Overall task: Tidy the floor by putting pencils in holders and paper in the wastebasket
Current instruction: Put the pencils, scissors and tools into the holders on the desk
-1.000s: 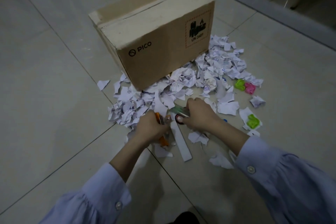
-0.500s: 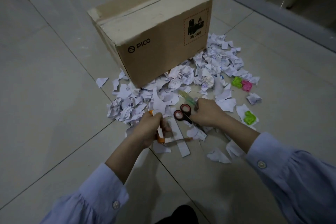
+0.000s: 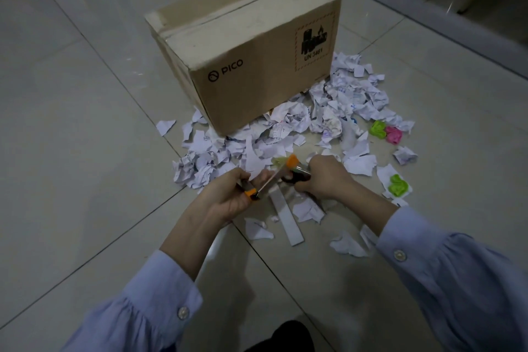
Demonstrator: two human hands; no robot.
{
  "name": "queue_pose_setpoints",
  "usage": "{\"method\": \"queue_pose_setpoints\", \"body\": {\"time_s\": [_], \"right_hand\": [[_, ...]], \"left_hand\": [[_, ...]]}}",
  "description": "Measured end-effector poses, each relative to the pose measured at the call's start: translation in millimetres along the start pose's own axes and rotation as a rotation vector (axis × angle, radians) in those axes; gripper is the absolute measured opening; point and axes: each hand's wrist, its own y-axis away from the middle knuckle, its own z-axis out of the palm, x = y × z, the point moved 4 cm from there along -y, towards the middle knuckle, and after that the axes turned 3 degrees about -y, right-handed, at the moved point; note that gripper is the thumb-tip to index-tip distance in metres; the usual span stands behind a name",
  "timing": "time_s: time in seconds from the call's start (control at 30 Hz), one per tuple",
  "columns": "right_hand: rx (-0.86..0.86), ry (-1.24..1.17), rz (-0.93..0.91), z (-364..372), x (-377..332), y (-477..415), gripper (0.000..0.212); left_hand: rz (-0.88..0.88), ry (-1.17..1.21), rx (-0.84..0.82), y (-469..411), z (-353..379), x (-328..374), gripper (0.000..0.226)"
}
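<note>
While torn paper scraps (image 3: 337, 111) lie just beyond the fingertips, the left hand (image 3: 225, 200) clenches an orange-capped stick (image 3: 274, 177) and the right hand (image 3: 325, 177) grasps dark-handled scissors (image 3: 298, 178). Gathering stationery seems underway; next it needs a holder.

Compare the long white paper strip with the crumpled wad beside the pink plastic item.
The long flat white paper strip lies smooth and straight; the crumpled white paper wad is balled up. The strip is narrow and elongated; the wad is compact. The strip lies centrally; the wad farther right. Both are white paper on the floor.
</note>
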Motion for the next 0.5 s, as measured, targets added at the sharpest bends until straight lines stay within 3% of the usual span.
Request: {"method": "queue_pose_setpoints", "body": {"time_s": [0.13, 0.37, 0.5], "right_hand": [[-0.026, -0.18, 0.06, -0.3, 3.2, -1.1, 0.044], [-0.129, -0.469, 0.138, -1.4, 0.3, 3.7, 0.031], [-0.169, -0.639, 0.217, 3.9, -5.3, 8.9, 0.018]], "left_hand": [[-0.055, 0.059, -0.032, -2.8, 0.9, -3.3, 0.03], [0.025, -0.211, 0.029, -8.3, -4.9, -3.4, 0.012], [0.065, -0.27, 0.042, -9.4, -6.0, -3.9, 0.02]]}}
